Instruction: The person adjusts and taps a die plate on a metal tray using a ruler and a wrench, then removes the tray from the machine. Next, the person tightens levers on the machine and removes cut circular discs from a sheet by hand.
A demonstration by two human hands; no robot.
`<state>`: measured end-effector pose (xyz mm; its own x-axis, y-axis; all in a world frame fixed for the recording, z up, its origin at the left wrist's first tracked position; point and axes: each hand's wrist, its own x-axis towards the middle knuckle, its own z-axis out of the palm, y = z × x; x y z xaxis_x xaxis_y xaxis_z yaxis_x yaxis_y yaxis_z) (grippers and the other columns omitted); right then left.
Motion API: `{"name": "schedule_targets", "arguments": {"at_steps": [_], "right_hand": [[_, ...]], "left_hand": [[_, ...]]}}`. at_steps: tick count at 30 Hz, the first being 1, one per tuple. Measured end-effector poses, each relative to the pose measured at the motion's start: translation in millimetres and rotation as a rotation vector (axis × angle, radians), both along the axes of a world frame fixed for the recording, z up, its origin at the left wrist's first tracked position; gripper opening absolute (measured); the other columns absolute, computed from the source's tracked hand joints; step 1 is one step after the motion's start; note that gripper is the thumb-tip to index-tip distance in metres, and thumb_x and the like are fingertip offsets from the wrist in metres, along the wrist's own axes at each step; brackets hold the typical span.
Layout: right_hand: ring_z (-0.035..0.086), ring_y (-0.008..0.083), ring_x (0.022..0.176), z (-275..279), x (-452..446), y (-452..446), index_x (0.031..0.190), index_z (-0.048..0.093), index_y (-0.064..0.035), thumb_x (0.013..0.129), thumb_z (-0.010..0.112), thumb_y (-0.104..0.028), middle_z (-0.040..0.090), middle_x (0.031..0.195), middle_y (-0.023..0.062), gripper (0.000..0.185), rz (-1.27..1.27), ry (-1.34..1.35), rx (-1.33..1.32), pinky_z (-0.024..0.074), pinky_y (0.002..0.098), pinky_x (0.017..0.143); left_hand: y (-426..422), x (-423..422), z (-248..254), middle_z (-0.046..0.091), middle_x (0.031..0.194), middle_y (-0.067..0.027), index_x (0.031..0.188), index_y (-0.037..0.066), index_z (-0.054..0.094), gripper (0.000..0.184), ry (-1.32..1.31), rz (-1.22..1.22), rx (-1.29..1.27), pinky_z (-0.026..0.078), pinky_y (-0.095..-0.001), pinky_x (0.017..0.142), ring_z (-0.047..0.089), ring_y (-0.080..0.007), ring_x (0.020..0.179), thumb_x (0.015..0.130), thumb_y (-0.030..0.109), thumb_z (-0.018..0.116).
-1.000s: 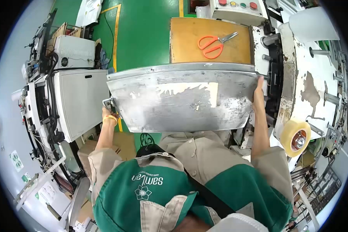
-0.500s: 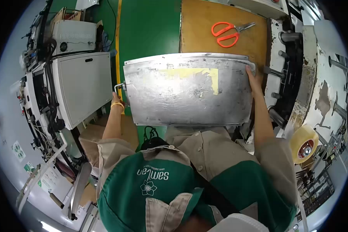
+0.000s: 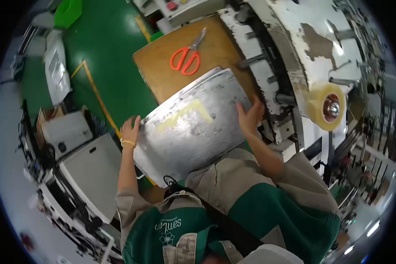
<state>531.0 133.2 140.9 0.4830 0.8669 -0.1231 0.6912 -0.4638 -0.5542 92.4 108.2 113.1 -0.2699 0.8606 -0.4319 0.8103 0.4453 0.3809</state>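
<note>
Head view: metal panel [image 3: 191, 127] between left hand [image 3: 130, 131] and right hand [image 3: 251, 118], thumbs apart from blurred fingers, any grip unclear.

Passage: over the floor [image 3: 112, 57], left of the board [image 3: 149, 66]. Obstructions: scissors [image 3: 192, 46] on the board, panel [image 3: 189, 132] at its near end, posts [image 3: 256, 60] at right.

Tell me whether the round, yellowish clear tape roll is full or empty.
Not empty: the roll has a thick band around its core. Whether full, cannot tell.
</note>
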Motion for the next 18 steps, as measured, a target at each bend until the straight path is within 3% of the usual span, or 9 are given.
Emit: {"name": "schedule_targets", "arguments": {"at_steps": [1, 2, 4, 6, 8, 9, 14, 17, 18], "right_hand": [[0.033, 0.0376, 0.119, -6.4, 11.7, -31.1, 0.127, 0.038, 0.0004, 0.070, 0.070, -0.049, 0.040, 0.123, 0.0224, 0.083, -0.127, 0.047, -0.001, 0.0275, 0.0479, 0.099], [0.038, 0.0375, 0.116, -24.8, 19.9, -63.1, 0.128, 0.037, 0.0015, 0.068, 0.071, -0.049, 0.044, 0.120, 0.0219, 0.085, -0.242, 0.100, 0.002, 0.0314, 0.0453, 0.097], [0.045, 0.0370, 0.110, -60.2, 25.1, -123.2, 0.130, 0.035, 0.0031, 0.065, 0.075, -0.049, 0.049, 0.118, 0.0203, 0.092, -0.553, 0.050, -0.311, 0.0380, 0.0423, 0.093], [0.048, 0.0338, 0.110, -61.0, 20.0, -131.3, 0.131, 0.034, 0.0023, 0.065, 0.077, -0.046, 0.048, 0.123, 0.0176, 0.092, -0.662, 0.527, -0.502, 0.0398, 0.0437, 0.091], [0.047, 0.0289, 0.114, -62.1, 13.5, -130.0, 0.132, 0.033, 0.0017, 0.070, 0.076, -0.041, 0.045, 0.129, 0.0161, 0.087, -0.846, 1.326, -0.336, 0.0404, 0.0447, 0.091], [0.047, 0.0272, 0.113, -61.9, 4.4, -128.5, 0.134, 0.031, -0.0002, 0.073, 0.075, -0.035, 0.045, 0.129, 0.0136, 0.082, -0.845, 1.364, -0.178, 0.0408, 0.0443, 0.091], [0.045, 0.0281, 0.116, -38.7, 13.8, -120.7, 0.133, 0.034, -0.0027, 0.070, 0.077, -0.033, 0.045, 0.128, 0.0172, 0.081, -0.818, 1.246, -0.300, 0.0366, 0.0421, 0.093], [0.041, 0.0288, 0.121, -72.4, 26.8, -126.7, 0.126, 0.043, 0.0016, 0.067, 0.078, -0.039, 0.042, 0.131, 0.0170, 0.080, -0.708, 1.240, -0.458, 0.0343, 0.0423, 0.097], [0.039, 0.0288, 0.122, -85.4, 30.5, -128.6, 0.123, 0.047, 0.0038, 0.067, 0.078, -0.040, 0.042, 0.132, 0.0167, 0.078, -0.710, 1.197, -0.583, 0.0335, 0.0428, 0.097]], "left_hand": [[18.3, 18.0, 23.5, 0.061, 0.105, -0.0200, 0.111, 0.005, 0.060, 0.063, -0.132, -0.022, -0.124, 0.039, -0.0383, 0.091, 0.054, -0.0356, 0.103, 0.084, 0.060, 0.042], [19.4, 9.3, -6.6, 0.063, 0.095, -0.0218, 0.101, 0.002, 0.063, 0.063, -0.130, 0.016, -0.196, 0.043, -0.0383, 0.086, 0.058, -0.0378, 0.094, 0.083, 0.060, 0.044], [22.9, 14.4, -15.6, 0.062, 0.091, -0.0246, 0.090, -0.001, 0.063, 0.062, -0.193, -0.053, -0.174, 0.043, -0.0392, 0.082, 0.059, -0.0358, 0.091, 0.081, 0.059, 0.049], [29.8, 10.9, -24.6, 0.062, 0.080, -0.0223, 0.084, -0.002, 0.063, 0.064, -0.143, -0.093, -0.270, 0.044, -0.0380, 0.076, 0.060, -0.0315, 0.079, 0.078, 0.060, 0.052], [41.0, 13.3, -17.9, 0.061, 0.076, -0.0209, 0.080, -0.003, 0.062, 0.065, -0.121, -0.140, -0.382, 0.044, -0.0368, 0.074, 0.059, -0.0293, 0.076, 0.077, 0.062, 0.053], [38.6, 11.6, -27.5, 0.060, 0.075, -0.0203, 0.080, -0.003, 0.062, 0.066, -0.193, -0.110, -0.327, 0.044, -0.0355, 0.074, 0.057, -0.0275, 0.074, 0.077, 0.063, 0.053], [29.5, 2.3, -49.4, 0.055, 0.066, -0.0181, 0.077, -0.008, 0.059, 0.066, -0.270, -0.100, -0.258, 0.041, -0.0374, 0.065, 0.048, -0.0220, 0.064, 0.081, 0.058, 0.051], [27.7, -14.3, -75.8, 0.032, 0.049, -0.0026, 0.052, -0.002, 0.039, 0.063, -0.384, -0.119, -0.219, 0.026, -0.0352, 0.049, 0.031, -0.0133, 0.051, 0.086, 0.049, 0.053], [28.3, 17.5, -39.9, 0.028, 0.047, 0.0013, 0.049, 0.004, 0.035, 0.061, -0.397, -0.034, -0.152, 0.021, -0.0332, 0.045, 0.026, -0.0102, 0.048, 0.088, 0.047, 0.053]]}}
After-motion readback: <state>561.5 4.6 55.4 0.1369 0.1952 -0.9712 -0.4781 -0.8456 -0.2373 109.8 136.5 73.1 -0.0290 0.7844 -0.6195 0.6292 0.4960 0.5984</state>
